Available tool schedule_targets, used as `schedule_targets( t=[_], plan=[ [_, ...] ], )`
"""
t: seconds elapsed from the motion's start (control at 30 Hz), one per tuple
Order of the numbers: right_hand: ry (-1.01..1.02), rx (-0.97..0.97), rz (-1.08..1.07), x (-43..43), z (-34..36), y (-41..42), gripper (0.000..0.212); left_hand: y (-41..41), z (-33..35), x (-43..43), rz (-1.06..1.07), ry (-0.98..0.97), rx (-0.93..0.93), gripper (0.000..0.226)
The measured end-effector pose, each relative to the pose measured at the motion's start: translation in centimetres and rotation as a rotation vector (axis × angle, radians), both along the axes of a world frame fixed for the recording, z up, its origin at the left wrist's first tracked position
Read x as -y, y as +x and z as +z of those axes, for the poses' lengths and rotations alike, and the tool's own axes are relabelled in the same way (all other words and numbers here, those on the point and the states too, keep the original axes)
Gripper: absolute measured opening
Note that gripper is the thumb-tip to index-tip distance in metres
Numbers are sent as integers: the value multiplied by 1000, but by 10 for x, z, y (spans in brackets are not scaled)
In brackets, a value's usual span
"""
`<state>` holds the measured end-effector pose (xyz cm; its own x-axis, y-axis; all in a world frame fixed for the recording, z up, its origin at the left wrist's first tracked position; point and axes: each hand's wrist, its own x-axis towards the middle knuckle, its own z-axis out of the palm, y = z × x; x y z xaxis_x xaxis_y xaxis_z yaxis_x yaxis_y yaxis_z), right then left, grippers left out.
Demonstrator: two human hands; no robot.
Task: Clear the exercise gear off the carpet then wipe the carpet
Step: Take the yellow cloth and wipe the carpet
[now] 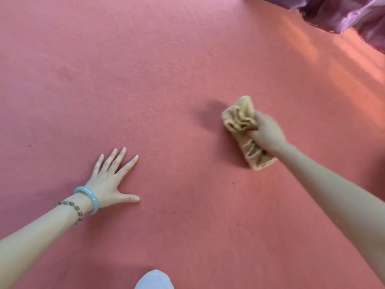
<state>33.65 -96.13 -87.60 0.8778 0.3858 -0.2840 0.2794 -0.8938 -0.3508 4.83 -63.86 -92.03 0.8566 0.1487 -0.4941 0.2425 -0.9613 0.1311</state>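
- At the bottom edge, nearest the camera: a pale rounded patch of fabric (154,280), perhaps a knee; too little shows to be sure.
- Lower left: left hand (108,180), palm down on the carpet (166,69), fingers straight and splayed, holding nothing. Judged a brace for the body's weight. At the wrist, a pale blue-green bangle (88,198) and a beaded bracelet (73,209).
- Middle right: right hand (268,134), fingers curled round a bunched yellow cloth (239,117), which lies pressed on the carpet; hand slightly blurred.
- Carpet: red-pink, filling nearly the whole view. No exercise gear shows on it, so clearing seems done here and wiping is the step in hand.
- Next move, as judged: draw the cloth across the pile under steady pressure, gripping firmly enough that the bundle does not unroll.
- Far right: a sunlit band on the carpet.
- Top right corner, farthest: shiny purple fabric (343,13) at the carpet's edge.
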Motion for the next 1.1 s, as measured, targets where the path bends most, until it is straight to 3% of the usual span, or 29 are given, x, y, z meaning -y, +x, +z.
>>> schedule_targets(
  t=[0.13, 0.23, 0.37, 0.53, 0.63, 0.77, 0.9, 1.0, 1.1],
  plan=[
    [-127, 120, -317, 14, 6, 48, 38, 1, 0, 2, 15, -6, -10, 112],
    [-93, 92, -380, -32, 8, 39, 44, 1, -1, 2, 18, -21, 1, 110],
    [-16, 37, -122, -135, 3, -21, 42, 2, 0, 2, 14, -28, -3, 113],
    [83, -108, 413, -225, 11, -117, 41, -2, -6, 0, 13, -27, 77, 114],
    [122, -126, 499, -229, 10, -120, 38, -2, -6, 0, 29, -26, 83, 113],
    [108, -110, 236, -175, -4, -42, 42, 0, -1, 0, 37, -41, 39, 109],
    [-25, 45, -98, -75, -9, 37, 38, -1, 0, 0, 33, -32, 25, 109],
    [-155, 124, -302, -7, -1, 68, 38, -1, -2, 0, 40, -40, 47, 109],
    [-184, 144, -380, -3, 4, 69, 38, -2, -3, 0, 42, -43, 52, 111]
  ],
)
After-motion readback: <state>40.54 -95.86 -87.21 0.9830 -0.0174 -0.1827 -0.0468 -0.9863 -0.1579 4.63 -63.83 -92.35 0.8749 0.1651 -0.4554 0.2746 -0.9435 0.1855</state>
